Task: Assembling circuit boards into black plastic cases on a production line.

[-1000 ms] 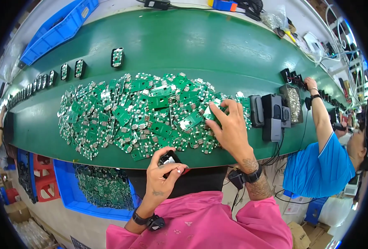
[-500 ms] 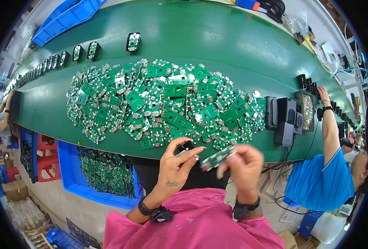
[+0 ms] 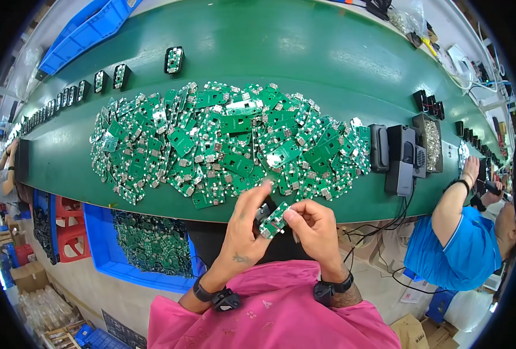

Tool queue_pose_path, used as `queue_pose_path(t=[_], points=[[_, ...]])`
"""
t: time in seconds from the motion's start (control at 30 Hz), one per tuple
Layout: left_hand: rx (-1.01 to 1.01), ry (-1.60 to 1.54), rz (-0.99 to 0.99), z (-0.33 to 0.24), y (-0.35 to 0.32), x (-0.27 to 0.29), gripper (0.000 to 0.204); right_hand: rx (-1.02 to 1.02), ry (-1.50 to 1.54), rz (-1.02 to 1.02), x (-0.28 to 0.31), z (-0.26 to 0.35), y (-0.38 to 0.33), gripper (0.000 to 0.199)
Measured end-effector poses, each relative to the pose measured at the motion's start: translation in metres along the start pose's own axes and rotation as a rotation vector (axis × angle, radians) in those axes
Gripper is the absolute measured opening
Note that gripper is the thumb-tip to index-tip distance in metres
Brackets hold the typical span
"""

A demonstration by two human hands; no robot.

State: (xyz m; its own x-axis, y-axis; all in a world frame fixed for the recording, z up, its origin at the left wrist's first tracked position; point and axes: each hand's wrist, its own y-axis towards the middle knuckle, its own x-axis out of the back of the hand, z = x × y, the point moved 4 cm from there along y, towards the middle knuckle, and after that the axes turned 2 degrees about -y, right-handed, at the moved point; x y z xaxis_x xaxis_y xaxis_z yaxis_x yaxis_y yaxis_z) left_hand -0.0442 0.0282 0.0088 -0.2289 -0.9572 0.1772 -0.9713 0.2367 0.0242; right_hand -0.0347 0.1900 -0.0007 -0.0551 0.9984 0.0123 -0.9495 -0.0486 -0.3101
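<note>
In front of my chest, my left hand (image 3: 242,232) is closed around a small black plastic casing (image 3: 262,212), its fingers pointing up toward the table. My right hand (image 3: 318,230) pinches a green circuit board (image 3: 274,221) between thumb and fingers. The board is tilted, component side up, and lies against the casing, covering much of it. Whether it sits inside the casing I cannot tell. Beyond both hands spreads a large heap of loose green circuit boards (image 3: 182,141) on the green table (image 3: 258,52).
A row of black casings with boards (image 3: 120,77) runs along the left. To the right stand a black device (image 3: 399,160) with cables and a box of small metal parts (image 3: 429,139). A blue bin of boards (image 3: 104,247) sits below left. A co-worker (image 3: 453,244) works at right.
My right hand has moved left, bringing the circuit board from beside the casing up against it. The co-worker at right has drawn an arm back from the black casings.
</note>
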Motion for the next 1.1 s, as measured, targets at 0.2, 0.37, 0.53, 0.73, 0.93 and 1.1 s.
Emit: queue_pose_path(t=[0.2, 0.37, 0.53, 0.73, 0.93, 1.1], points=[[0.031, -0.33, -0.026, 0.009, -0.003, 0.002, 0.083, 0.061, -0.018, -0.03, -0.001, -0.003, 0.001, 0.013], [0.117, -0.489, 0.055, 0.002, -0.004, 0.0, 0.075, 0.125, -0.1, -0.149, 0.005, -0.001, 0.0, 0.016], [0.213, -0.542, 0.079, -0.002, -0.005, 0.002, 0.058, 0.261, -0.247, -0.092, 0.003, 0.015, -0.003, 0.011], [0.239, -0.634, 0.056, -0.004, 0.0, 0.0, 0.056, 0.65, -0.447, -0.125, 0.006, 0.042, -0.006, 0.036], [0.204, -0.645, 0.106, -0.003, -0.004, -0.005, 0.057, 0.7, -0.422, 0.076, -0.004, 0.039, 0.004, 0.021], [0.224, -0.611, 0.168, -0.005, -0.004, -0.008, 0.056, 0.7, -0.339, 0.137, -0.005, 0.034, 0.004, 0.022]])
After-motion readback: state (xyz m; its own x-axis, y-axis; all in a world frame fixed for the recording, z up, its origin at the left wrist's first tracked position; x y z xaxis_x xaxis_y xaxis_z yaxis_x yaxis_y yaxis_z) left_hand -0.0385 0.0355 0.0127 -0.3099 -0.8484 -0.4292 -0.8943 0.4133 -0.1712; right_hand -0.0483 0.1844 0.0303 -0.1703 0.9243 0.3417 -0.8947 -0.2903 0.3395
